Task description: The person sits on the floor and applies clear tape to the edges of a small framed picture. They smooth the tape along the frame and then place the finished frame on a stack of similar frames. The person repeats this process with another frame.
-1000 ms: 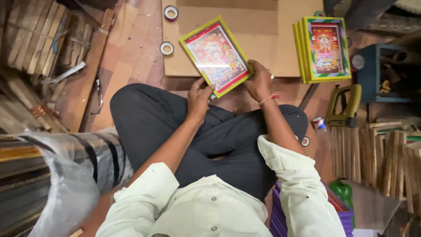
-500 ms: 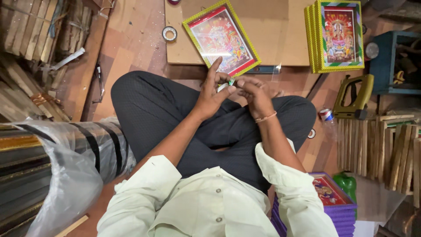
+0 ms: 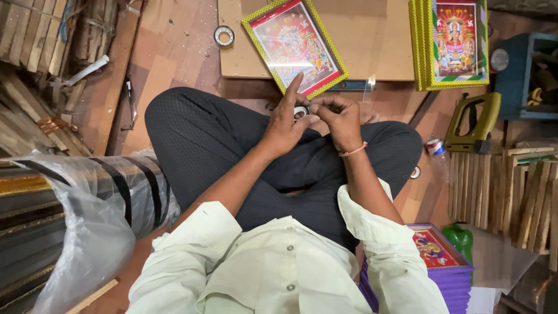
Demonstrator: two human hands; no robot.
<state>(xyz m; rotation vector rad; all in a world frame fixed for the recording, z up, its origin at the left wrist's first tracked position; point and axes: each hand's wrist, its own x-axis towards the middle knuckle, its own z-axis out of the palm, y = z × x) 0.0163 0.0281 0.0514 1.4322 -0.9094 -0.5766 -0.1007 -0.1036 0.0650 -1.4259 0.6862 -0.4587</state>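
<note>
Left hand (image 3: pixel 283 125): fingers pinch small clear tape roll (image 3: pixel 300 111), forefinger raised.
Right hand (image 3: pixel 339 118): fingers curled, pinching the roll's edge.
Beyond: yellow-framed picture (image 3: pixel 294 45) on board.

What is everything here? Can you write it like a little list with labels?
place: wooden floor, person sitting cross-legged
left hand: holding a small tape roll, index finger up
right hand: fingers at the same roll
in front: framed picture with a yellow-green frame, lying on a board
far right: stack of frames, blue box, green tool
left: second tape roll, wood strips, plastic-wrapped bundle
near right: purple stack, more wood strips
</note>
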